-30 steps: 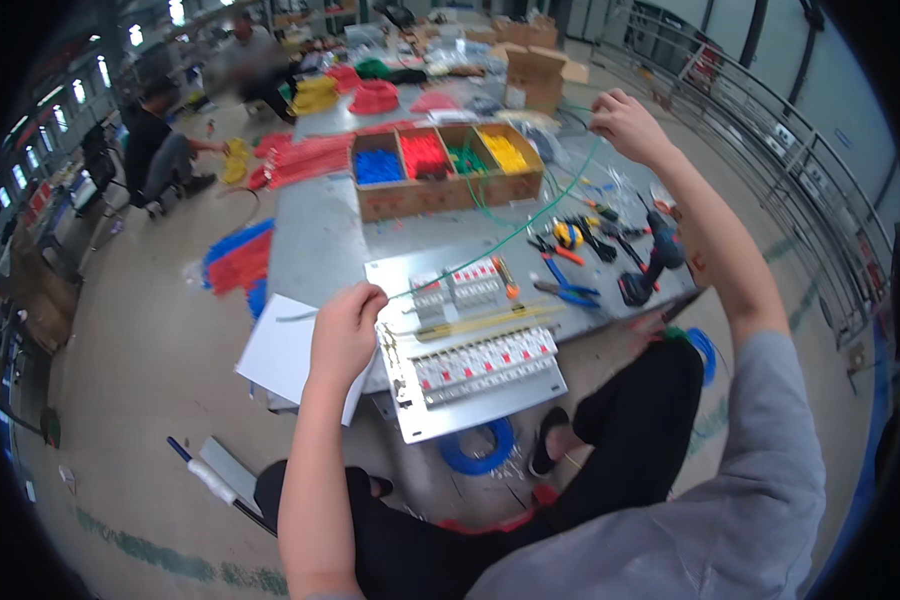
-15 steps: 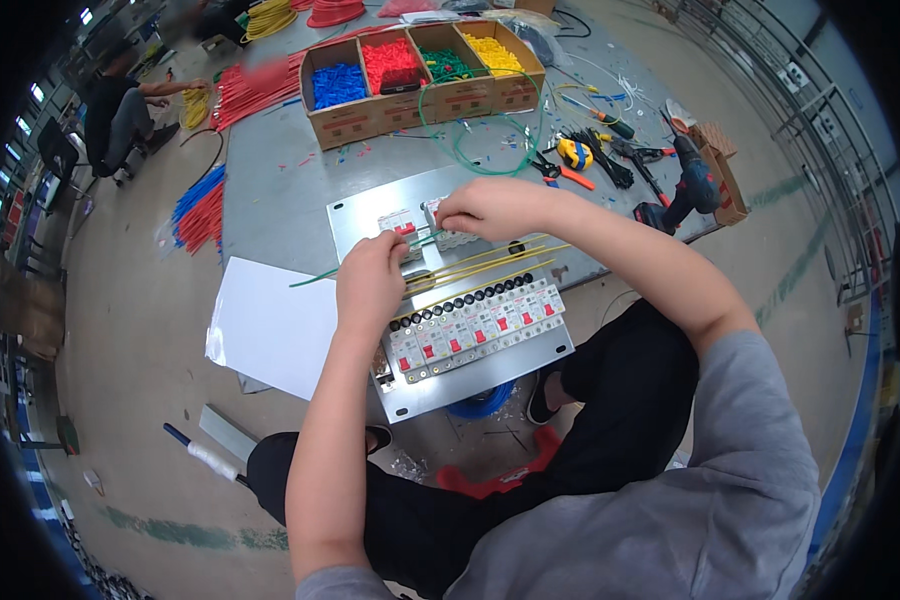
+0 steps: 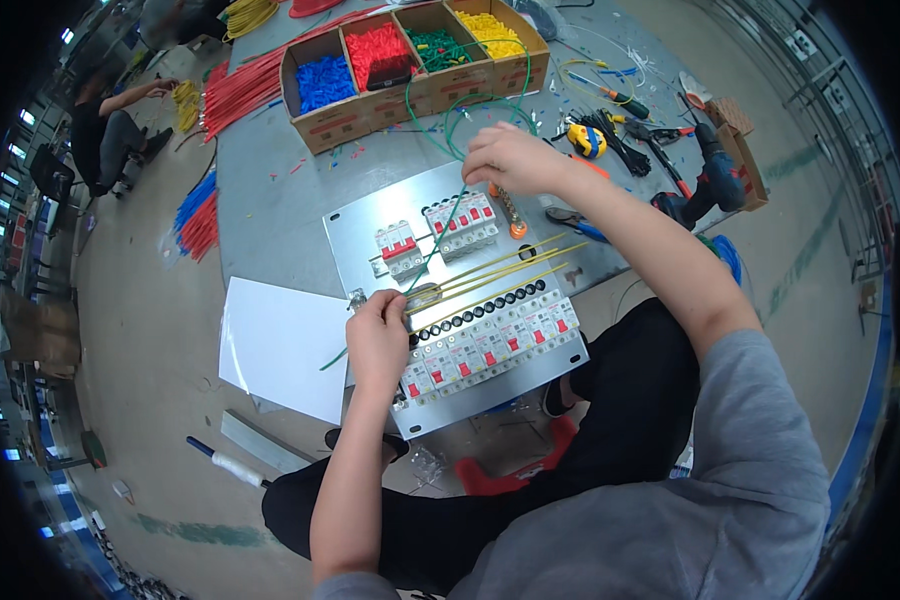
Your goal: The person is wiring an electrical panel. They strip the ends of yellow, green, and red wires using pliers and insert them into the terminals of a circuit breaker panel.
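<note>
A green wire [image 3: 438, 247] stretches slantwise over a metal mounting plate [image 3: 355, 228]. My left hand [image 3: 378, 330] pinches it near the plate's left edge, and a short tail sticks out past the hand over white paper. Higher up, beyond the plate's far edge, my right hand [image 3: 510, 160] grips the same wire, which runs on into a loose coil. Beneath the wire sit a small circuit breaker [image 3: 398, 250] and a wider breaker group [image 3: 462, 222]. A row of breakers with red switches [image 3: 490, 350] lines the near side. Several yellow wires [image 3: 490, 268] cross the middle beside black round holes.
A cardboard box [image 3: 390, 105] holds blue, red, green and yellow caps at the back. To the right lie a tape measure [image 3: 587, 141], a cordless drill [image 3: 715, 175] and pliers [image 3: 575, 222]. White paper [image 3: 280, 340] lies left. A person [image 3: 110, 130] sits far left.
My hands have moved apart: the right one up and away, the left one down toward me. The green wire is now drawn out between them, and the breakers are more exposed.
</note>
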{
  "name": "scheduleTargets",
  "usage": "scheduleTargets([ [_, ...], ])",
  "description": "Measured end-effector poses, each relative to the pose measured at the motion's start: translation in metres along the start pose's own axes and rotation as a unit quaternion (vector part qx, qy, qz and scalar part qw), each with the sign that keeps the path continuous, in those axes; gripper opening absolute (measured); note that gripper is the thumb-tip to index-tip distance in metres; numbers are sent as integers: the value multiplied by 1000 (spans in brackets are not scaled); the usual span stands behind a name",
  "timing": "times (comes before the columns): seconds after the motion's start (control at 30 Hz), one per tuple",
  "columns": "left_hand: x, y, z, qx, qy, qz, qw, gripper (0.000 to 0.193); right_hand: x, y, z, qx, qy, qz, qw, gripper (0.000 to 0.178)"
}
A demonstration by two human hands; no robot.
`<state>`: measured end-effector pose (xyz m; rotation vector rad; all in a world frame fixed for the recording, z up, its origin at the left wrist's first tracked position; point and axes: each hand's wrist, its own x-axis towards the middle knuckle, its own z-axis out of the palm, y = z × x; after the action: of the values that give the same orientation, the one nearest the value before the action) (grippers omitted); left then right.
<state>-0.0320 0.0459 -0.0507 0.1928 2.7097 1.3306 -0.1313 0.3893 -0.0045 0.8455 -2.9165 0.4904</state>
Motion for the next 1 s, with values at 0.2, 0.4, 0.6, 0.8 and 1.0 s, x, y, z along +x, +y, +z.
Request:
scheduleTargets([
  [0.2,-5,18,12,-7,-11,0,1000,18,19,20,3,-5,21,6,1000,11],
  [0.4,-6,24,9,33,-7,1,999,16,23,26,13,48,17,18,999,9],
  [0.6,-9,23,11,102,0,29,994,13,22,23,21,86,43,14,995,8],
  [0.8,-9,25,11,82,11,-7,997,10,31,21,31,109,67,20,992,15],
  [1.0,-9,26,10,83,13,-29,996,10,37,16,43,115,64,18,991,17],
])
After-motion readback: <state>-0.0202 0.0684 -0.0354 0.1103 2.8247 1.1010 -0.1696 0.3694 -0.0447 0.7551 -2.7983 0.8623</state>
